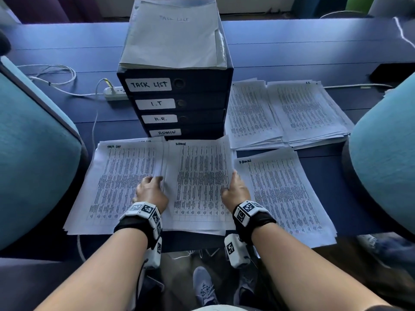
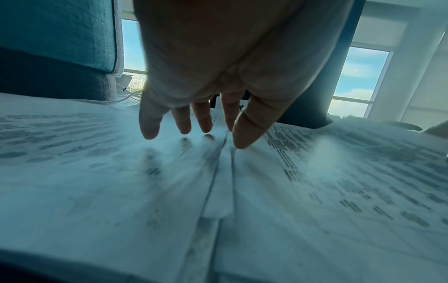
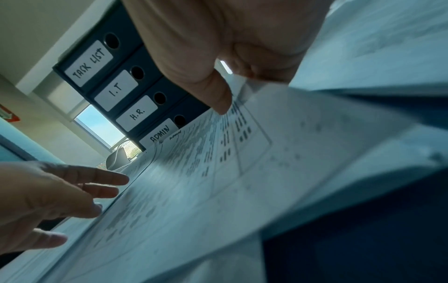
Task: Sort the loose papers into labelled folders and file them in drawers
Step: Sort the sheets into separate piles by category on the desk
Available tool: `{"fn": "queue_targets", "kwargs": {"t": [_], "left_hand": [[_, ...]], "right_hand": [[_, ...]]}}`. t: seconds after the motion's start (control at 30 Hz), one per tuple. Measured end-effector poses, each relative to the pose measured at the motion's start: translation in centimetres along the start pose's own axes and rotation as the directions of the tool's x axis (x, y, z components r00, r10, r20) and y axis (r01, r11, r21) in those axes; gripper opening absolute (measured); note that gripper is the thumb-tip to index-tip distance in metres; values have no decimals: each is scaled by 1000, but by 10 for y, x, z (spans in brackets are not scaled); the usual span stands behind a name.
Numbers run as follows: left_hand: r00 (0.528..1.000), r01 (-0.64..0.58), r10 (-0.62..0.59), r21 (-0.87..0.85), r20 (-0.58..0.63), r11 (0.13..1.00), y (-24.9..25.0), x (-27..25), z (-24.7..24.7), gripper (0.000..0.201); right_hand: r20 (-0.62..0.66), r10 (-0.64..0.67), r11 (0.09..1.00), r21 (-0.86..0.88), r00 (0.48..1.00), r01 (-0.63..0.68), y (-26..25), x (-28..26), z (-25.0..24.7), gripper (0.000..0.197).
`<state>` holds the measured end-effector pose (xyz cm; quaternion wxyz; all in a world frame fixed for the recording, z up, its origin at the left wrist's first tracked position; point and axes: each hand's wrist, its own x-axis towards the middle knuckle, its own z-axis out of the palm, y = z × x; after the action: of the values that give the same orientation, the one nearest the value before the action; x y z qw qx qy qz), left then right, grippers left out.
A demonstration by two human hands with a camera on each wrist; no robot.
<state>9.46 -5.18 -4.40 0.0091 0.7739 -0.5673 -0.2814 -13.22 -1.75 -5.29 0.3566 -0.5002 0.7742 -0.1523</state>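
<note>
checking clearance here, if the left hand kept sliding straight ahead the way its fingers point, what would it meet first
Probably the drawer unit. The left hand lies on the papers, fingers pointing away from the person, and the unit's lowest drawer, labelled ADMIN, stands beyond the sheets in roughly that line. Depth is hard to judge.

Dim, blue-cast; daylight from windows (image 2: 358, 80) behind, wrist views blurred, papers (image 2: 339, 191) smeared, wide-angle edge warp.

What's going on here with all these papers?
A person is sorting printed sheets at a desk. The right hand pinches the edge of a sheet headed ADMIN; the left hand hovers open over the papers beside it. Ahead stands a stack of drawers labelled TASK LIST, I.T, H.R. and ADMIN.
</note>
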Motion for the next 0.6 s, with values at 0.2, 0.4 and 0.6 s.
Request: {"fn": "queue_targets", "kwargs": {"t": [0.2, 0.4, 0.6], "left_hand": [[998, -33, 33, -2, -49, 999, 13, -5, 1, 58], [986, -167, 166, -47, -26, 985, 33, -16, 12, 53], [965, -254, 258, -90, 37, 963, 63, -32, 30, 48]], "right_hand": [[-98, -3, 998, -66, 995, -4, 4, 1, -6, 79], [-102, -51, 998, -52, 994, 46, 17, -4, -22, 50], [-110, -84, 993, -97, 990, 74, 40, -4, -46, 34]]}}
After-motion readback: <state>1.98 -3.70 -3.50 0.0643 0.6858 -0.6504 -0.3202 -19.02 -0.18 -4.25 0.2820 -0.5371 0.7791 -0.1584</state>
